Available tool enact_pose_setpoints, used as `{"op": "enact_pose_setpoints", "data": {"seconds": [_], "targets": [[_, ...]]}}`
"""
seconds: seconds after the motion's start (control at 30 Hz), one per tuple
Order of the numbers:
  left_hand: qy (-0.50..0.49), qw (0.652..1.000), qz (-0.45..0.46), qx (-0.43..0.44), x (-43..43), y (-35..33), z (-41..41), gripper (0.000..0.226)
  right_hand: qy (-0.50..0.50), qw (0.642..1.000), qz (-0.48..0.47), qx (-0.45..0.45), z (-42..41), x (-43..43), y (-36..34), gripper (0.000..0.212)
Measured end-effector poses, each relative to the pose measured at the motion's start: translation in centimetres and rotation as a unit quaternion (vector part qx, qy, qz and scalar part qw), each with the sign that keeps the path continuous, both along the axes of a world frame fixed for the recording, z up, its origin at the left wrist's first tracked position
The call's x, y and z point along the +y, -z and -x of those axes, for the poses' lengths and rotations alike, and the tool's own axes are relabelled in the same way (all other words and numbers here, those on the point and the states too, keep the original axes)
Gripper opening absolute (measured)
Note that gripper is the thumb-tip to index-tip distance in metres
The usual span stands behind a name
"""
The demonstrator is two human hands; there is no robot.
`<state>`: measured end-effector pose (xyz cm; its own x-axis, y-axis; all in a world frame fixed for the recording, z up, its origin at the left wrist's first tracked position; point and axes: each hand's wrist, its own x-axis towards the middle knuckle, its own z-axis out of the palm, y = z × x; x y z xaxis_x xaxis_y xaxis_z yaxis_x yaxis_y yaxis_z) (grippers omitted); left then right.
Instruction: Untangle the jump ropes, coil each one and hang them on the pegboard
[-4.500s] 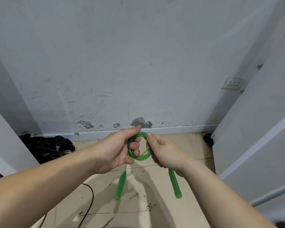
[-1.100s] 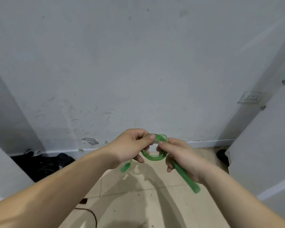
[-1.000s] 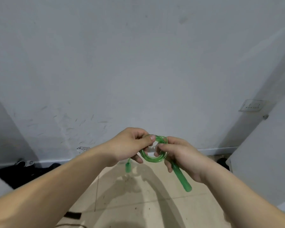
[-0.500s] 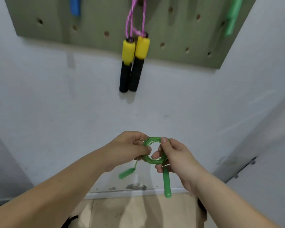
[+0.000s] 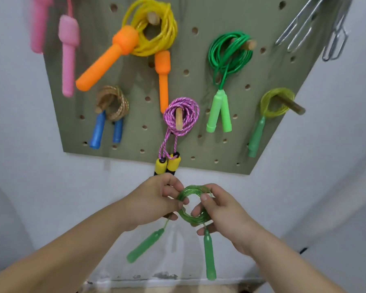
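A clear green jump rope (image 5: 193, 205) is wound into a small tight coil, held between both hands below the pegboard (image 5: 199, 81). My left hand (image 5: 156, 200) pinches the coil's left side and my right hand (image 5: 221, 210) grips its right side. Its two green handles (image 5: 208, 255) dangle beneath the hands. The olive pegboard hangs on the white wall above, with wooden pegs carrying coiled ropes.
On the pegboard hang a yellow rope with orange handles (image 5: 150, 28), a pink-purple rope (image 5: 181, 116), a dark green rope (image 5: 229, 53), a yellow-green rope (image 5: 276, 103), a tan rope with blue handles (image 5: 112, 106) and pink handles (image 5: 67, 51). Wire hangers (image 5: 317, 26) hang at top right.
The view has swung up from the floor and bare wall to the pegboard. Both hands still hold the green coil, now raised closer to the board's lower edge.
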<state>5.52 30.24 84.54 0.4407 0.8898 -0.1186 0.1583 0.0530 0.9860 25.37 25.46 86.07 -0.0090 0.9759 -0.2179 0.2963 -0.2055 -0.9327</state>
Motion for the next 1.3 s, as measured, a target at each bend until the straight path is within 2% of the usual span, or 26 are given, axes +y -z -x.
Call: {"op": "enact_pose_setpoints", "data": {"seconds": [0.33,0.63,0.77,0.87,0.9,1.03,1.13,1.23,1.3], "targets": [[-0.102,0.993,-0.055,-0.013,1.9,-8.2,0.5,0.028,0.022,0.999,-0.044,0.006,1.7,2.0,-9.2,0.016],[-0.235,0.953,-0.164,-0.096,3.4,-11.2,1.4,0.019,-0.002,0.988,-0.152,-0.004,4.9,4.3,-12.2,0.019],[-0.231,0.953,-0.196,-0.028,5.2,-10.6,2.5,0.023,0.04,0.983,-0.176,-0.024,6.1,7.0,-11.8,0.019],[-0.217,0.954,-0.209,0.004,6.8,-10.4,2.7,0.022,0.093,0.982,-0.162,-0.03,6.1,9.0,-11.3,0.005],[-0.215,0.954,-0.21,0.012,7.4,-10.5,2.5,0.021,0.11,0.982,-0.152,-0.037,6.0,9.8,-11.1,0.006],[-0.233,0.942,-0.238,0.049,9.0,-11.2,2.0,0.019,0.179,0.972,-0.136,-0.066,5.9,12.0,-10.7,0.03],[-0.245,0.929,-0.261,0.095,9.8,-10.9,2.0,0.016,0.203,0.972,-0.084,-0.088,6.2,12.4,-10.6,0.048],[-0.258,0.917,-0.26,0.156,10.3,-11.0,2.1,0.019,0.2,0.976,-0.032,-0.079,6.8,12.0,-11.3,0.054],[-0.258,0.923,-0.238,0.158,10.4,-10.8,1.8,0.022,0.187,0.981,-0.013,-0.044,7.2,11.5,-11.7,0.051]]}}
